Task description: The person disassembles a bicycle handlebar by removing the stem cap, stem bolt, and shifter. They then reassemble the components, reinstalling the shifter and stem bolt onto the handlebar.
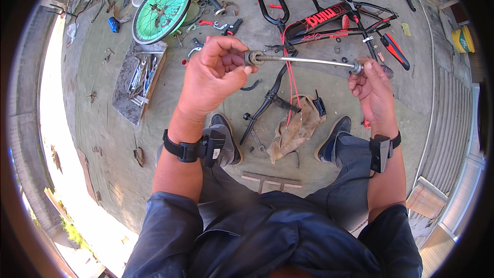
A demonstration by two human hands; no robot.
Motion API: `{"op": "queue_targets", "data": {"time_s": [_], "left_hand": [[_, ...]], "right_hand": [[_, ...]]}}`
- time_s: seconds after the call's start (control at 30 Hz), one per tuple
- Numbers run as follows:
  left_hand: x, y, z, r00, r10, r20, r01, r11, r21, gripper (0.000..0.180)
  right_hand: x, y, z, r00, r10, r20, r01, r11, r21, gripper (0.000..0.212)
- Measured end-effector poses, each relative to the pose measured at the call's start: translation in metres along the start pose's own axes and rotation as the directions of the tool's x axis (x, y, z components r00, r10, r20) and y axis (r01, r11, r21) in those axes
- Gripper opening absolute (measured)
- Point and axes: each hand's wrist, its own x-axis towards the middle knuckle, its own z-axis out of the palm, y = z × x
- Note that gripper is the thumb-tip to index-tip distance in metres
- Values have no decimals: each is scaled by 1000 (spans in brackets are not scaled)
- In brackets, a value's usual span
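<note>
Carefully hold the metal rod straight, gripped by left hand at eleven o'clock and pinched by right hand at two, without sideways strain.

Bicycle parts and tools lie strewn across a worn grey-green ground sheet. A black-and-red bicycle frame rests toward the far side, near a forked black tube and a pointed red-and-black plastic mudguard. At left sits a shallow grey rectangular tray loaded with silver metal wrenches; beyond it lies a small blue cylindrical container. Nearer, a steel wrench lies between a curved black handlebar and a crumpled brown cloth, close to a rusty-brown flat bracket.
</note>
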Motion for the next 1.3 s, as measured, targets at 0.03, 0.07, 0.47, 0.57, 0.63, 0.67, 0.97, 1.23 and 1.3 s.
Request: {"op": "queue_targets", "data": {"time_s": [0.03, 0.07, 0.47, 0.57, 0.63, 0.67, 0.97, 1.23, 1.3], "left_hand": [[0, -1, 1, 1000, 2, -1, -2, 1000, -14, 35], [0, -1, 1, 1000, 9, -5, -9, 1000, -7, 35], [-1, 4, 5, 999, 13, -37, -12, 1000, 25, 31], [-1, 4, 5, 1000, 24, -13, -23, 999, 45, 32], [-1, 4, 5, 1000, 23, -2, -23, 999, 48, 32], [-1, 3, 4, 1000, 22, -2, -22, 998, 51, 32], [-1, 2, 3, 1000, 18, 12, -19, 998, 55, 33], [-2, 3, 3, 1000, 28, 0, -28, 999, 36, 32], [-2, 2, 3, 1000, 25, 8, -25, 999, 27, 31]], "right_hand": [[-1, 1, 2, 999, -15, -32, 15, 1000, 10, 25], [-1, 2, 4, 998, -55, -10, 55, 998, 26, 25], [1, 2, -2, 995, -43, 85, 43, 999, 3, 24], [0, 0, -1, 995, -36, 92, 35, 999, 10, 23], [-1, 2, 1, 996, -77, 48, 77, 997, 10, 24], [-2, 2, 2, 997, -75, 14, 75, 997, 12, 24], [-2, 2, 0, 997, -58, 56, 55, 997, 55, 22], [1, 0, -1, 996, -31, 89, 27, 999, 43, 19], [-1, 2, 0, 997, -66, 41, 63, 996, 58, 21]]}}
